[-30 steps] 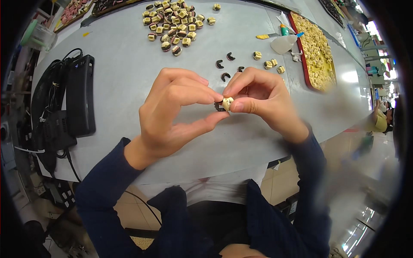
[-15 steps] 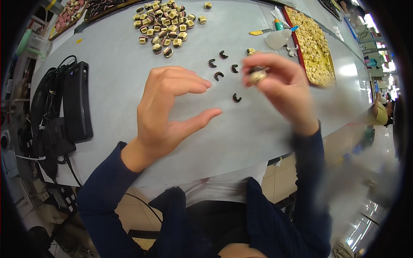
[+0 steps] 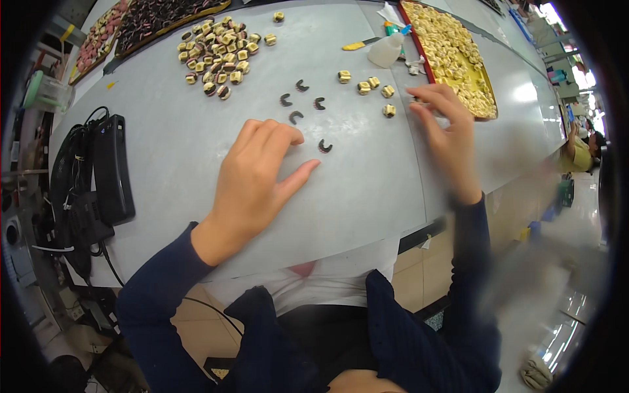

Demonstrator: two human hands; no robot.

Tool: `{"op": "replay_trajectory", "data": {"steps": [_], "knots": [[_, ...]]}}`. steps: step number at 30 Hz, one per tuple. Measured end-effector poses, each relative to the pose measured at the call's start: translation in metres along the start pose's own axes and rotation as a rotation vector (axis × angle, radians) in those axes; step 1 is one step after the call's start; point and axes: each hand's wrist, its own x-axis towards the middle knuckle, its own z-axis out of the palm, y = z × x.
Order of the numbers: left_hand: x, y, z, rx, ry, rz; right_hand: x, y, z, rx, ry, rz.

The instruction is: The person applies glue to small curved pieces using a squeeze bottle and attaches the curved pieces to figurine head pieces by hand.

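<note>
My left hand [image 3: 255, 177] hovers over the grey table with its thumb and fingers apart and nothing between them. Close to its fingertips lie several small black C-shaped pieces [image 3: 325, 146], their open sides turned different ways. Farther right, my right hand [image 3: 449, 128] pinches a small dark-and-light piece [image 3: 417, 100] between thumb and fingers, which mostly hide it. Beside those fingertips several cream-and-black blocks [image 3: 389, 111] stand on the table. A larger heap of similar blocks [image 3: 219, 52] lies at the far left.
A red-rimmed tray of cream pieces [image 3: 452, 52] lies beyond my right hand. Near it are a white squeeze bottle [image 3: 386, 50] and a yellow-handled tool [image 3: 357, 46]. A black device with cables [image 3: 113, 167] sits at left; a tray of dark pieces [image 3: 157, 23] is at far left.
My right hand has moved right with the small piece, uncovering several cream-and-black blocks. My left hand stays open. The view has shifted, so the table's things appear farther left.
</note>
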Motion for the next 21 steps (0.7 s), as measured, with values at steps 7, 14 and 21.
{"op": "replay_trajectory", "data": {"steps": [7, 14, 21], "knots": [[0.013, 0.014, 0.023, 0.058, 0.004, -0.037, 0.002, 0.008, 0.007, -0.153, 0.021, -0.199], [0.013, 0.011, 0.028, -0.018, 0.046, -0.053, 0.041, 0.069, -0.043, -0.402, 0.031, 0.052], [0.011, 0.006, 0.028, -0.106, 0.047, -0.009, 0.058, 0.075, -0.042, -0.328, -0.071, 0.062]]}}
